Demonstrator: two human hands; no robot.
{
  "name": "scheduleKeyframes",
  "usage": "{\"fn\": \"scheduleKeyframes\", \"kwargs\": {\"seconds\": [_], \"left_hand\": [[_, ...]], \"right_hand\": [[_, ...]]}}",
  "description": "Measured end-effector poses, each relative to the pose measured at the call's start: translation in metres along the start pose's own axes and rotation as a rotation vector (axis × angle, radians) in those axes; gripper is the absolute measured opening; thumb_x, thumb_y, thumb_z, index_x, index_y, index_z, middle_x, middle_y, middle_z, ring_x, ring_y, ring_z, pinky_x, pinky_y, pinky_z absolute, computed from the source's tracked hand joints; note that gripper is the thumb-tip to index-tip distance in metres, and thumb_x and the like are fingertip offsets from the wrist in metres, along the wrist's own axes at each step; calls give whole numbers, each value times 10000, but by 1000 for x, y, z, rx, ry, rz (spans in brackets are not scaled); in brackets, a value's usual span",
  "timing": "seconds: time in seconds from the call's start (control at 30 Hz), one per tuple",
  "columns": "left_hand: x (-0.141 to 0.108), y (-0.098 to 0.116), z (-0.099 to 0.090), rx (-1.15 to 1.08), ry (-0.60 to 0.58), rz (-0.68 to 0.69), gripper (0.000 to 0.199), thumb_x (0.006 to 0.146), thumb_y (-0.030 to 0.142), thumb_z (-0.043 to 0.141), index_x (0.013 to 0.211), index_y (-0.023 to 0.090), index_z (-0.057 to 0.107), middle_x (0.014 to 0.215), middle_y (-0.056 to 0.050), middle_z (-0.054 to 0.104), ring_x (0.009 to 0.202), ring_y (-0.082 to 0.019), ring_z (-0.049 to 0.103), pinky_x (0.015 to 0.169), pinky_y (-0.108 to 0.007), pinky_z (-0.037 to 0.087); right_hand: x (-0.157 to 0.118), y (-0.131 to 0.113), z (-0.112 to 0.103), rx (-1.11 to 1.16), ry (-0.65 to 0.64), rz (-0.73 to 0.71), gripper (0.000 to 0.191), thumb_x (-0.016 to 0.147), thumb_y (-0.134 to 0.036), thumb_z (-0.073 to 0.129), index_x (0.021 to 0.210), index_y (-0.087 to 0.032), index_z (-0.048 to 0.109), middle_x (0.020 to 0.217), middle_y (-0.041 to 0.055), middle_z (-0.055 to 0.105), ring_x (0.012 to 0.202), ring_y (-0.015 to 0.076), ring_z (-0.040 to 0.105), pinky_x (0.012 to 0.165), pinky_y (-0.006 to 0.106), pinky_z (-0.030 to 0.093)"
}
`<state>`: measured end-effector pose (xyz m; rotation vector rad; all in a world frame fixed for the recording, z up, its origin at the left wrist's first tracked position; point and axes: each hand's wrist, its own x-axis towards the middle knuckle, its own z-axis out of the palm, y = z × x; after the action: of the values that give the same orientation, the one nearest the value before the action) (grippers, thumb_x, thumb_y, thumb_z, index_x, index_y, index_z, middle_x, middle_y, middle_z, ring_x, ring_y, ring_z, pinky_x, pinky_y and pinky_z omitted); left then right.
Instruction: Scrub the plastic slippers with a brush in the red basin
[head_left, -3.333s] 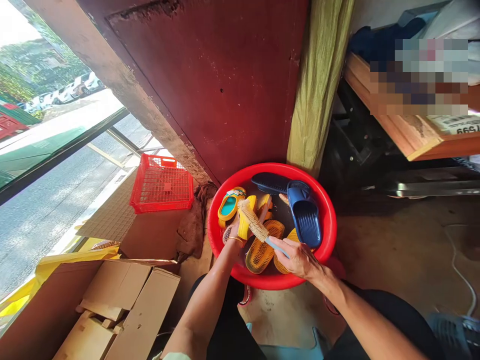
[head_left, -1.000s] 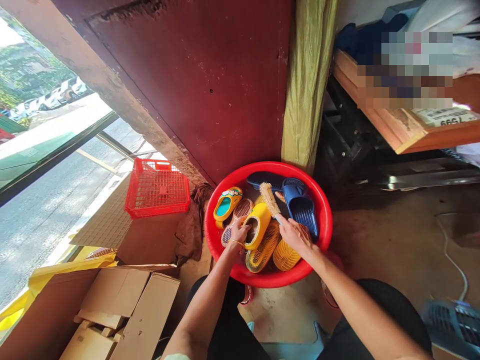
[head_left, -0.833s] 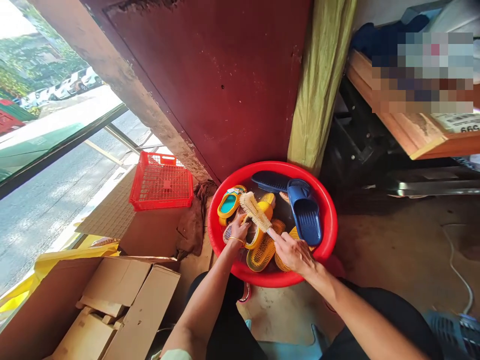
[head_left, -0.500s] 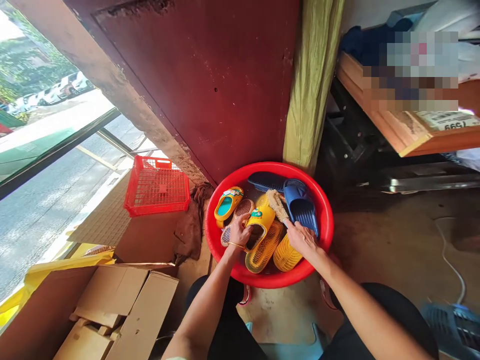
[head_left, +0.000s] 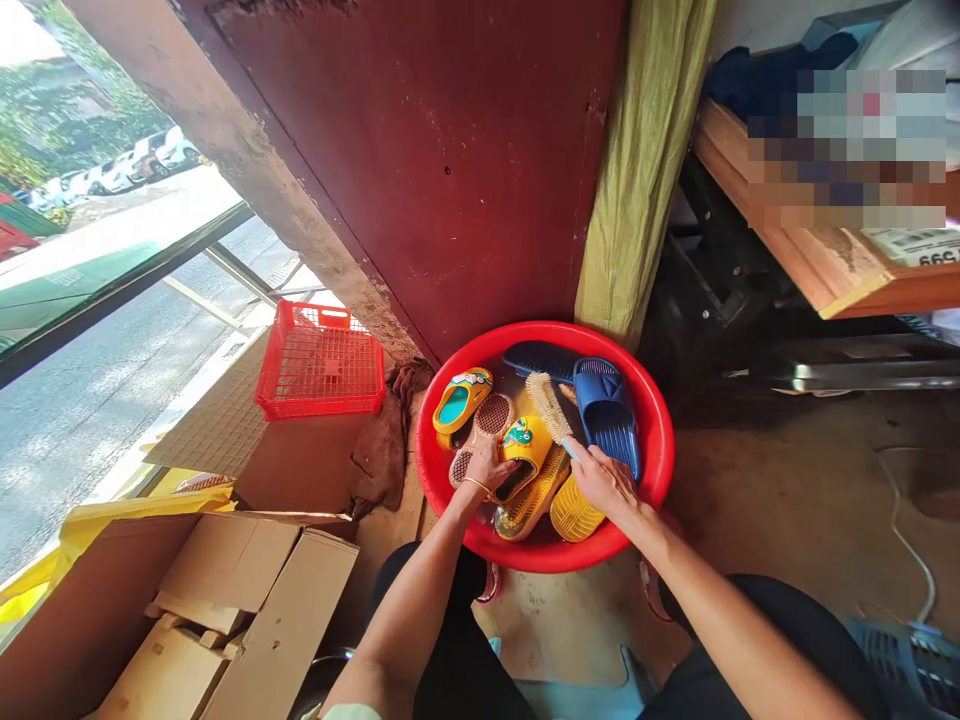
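Note:
Fingers of my left hand (head_left: 486, 468) are closed on the edge of a yellow slipper (head_left: 529, 440) with a green cartoon figure on its strap. In my right hand (head_left: 604, 482) is the handle of a scrub brush (head_left: 550, 408), its pale bristles beside the slipper's upper end. Both hands are over a red basin (head_left: 657, 440) full of footwear. A blue slipper (head_left: 606, 410) lies along its right side, with a dark sole (head_left: 536, 358) at the back. On the left sits a yellow clog with a turquoise lining (head_left: 454, 404). Yellow soles (head_left: 574, 512) lie nearest me.
A red plastic crate (head_left: 322, 365) stands left of the basin, by a dark cloth (head_left: 382, 450). An open cardboard box (head_left: 232, 570) fills the lower left. Behind is a maroon door (head_left: 442, 200); a wooden table (head_left: 840, 260) stands at right.
The yellow slipper has turned and tipped in my left hand. My right hand has brought the brush slightly away from it. The whole view has shifted a little.

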<state>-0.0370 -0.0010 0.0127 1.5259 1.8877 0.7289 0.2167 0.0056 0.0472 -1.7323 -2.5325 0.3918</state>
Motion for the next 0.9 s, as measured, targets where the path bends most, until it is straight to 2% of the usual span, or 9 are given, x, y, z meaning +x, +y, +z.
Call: {"fn": "scheduleKeyframes", "kwargs": {"seconds": [0.17,0.23,0.33,0.4,0.47,0.6,0.67,0.73,0.9], "left_hand": [[-2,8,2,104,67,29,497,696,232,719,1183,221,625,1052,-93,702,1008,-298,658,923,-411,483],[-5,11,4,120,62,64,525,702,230,712,1219,226,614,1098,-100,705,1041,-304,657,935,-407,481],[-8,16,7,132,55,85,537,715,245,707,1240,206,603,1108,-118,705,1051,-317,658,934,-415,485],[-9,17,9,156,56,80,535,726,244,694,1249,194,589,1098,-126,705,1047,-321,660,932,-421,487],[-8,18,11,172,73,85,527,736,234,683,1251,199,578,1107,-125,701,1067,-316,656,943,-416,483],[-10,18,17,201,123,87,362,778,257,669,1130,198,608,1079,-139,696,1056,-313,654,938,-402,477],[-11,17,20,218,140,81,288,799,291,665,1064,190,616,1075,-164,691,1054,-327,648,935,-411,472],[-13,18,21,218,155,95,304,791,294,676,1069,188,614,1095,-174,685,1071,-334,639,952,-418,465],[-15,25,17,140,159,126,529,715,230,708,1226,211,570,1155,-125,681,1109,-311,629,993,-421,454]], "right_hand": [[-26,-14,1,-47,0,-176,535,1010,-292,341,1538,-292,431,1047,84,701,764,177,686,564,257,425],[-23,-13,1,-56,4,-166,530,1018,-289,321,1537,-303,432,1056,82,700,771,180,689,562,259,424],[-10,-6,-1,-57,6,-78,524,1018,-295,334,1532,-324,433,1071,74,706,773,184,690,579,263,437],[-6,-5,-3,-56,2,-37,533,1013,-286,350,1541,-303,422,1064,81,709,771,190,690,588,269,446],[-9,-10,-4,-55,2,-57,546,1011,-273,352,1554,-276,401,1056,93,705,769,192,689,583,270,446],[-25,-29,-7,-47,-10,-215,572,1001,-245,355,1573,-266,366,1056,103,683,757,172,686,570,251,433],[-28,-34,-9,-48,-19,-250,573,997,-236,355,1568,-269,377,1050,100,679,756,166,686,569,244,423],[-26,-32,-11,-53,-13,-233,552,1007,-256,345,1556,-289,401,1044,93,680,755,166,688,561,244,410],[-12,-14,-14,-60,46,-96,507,1041,-327,324,1538,-357,415,1030,61,701,760,168,693,541,252,375]]}}
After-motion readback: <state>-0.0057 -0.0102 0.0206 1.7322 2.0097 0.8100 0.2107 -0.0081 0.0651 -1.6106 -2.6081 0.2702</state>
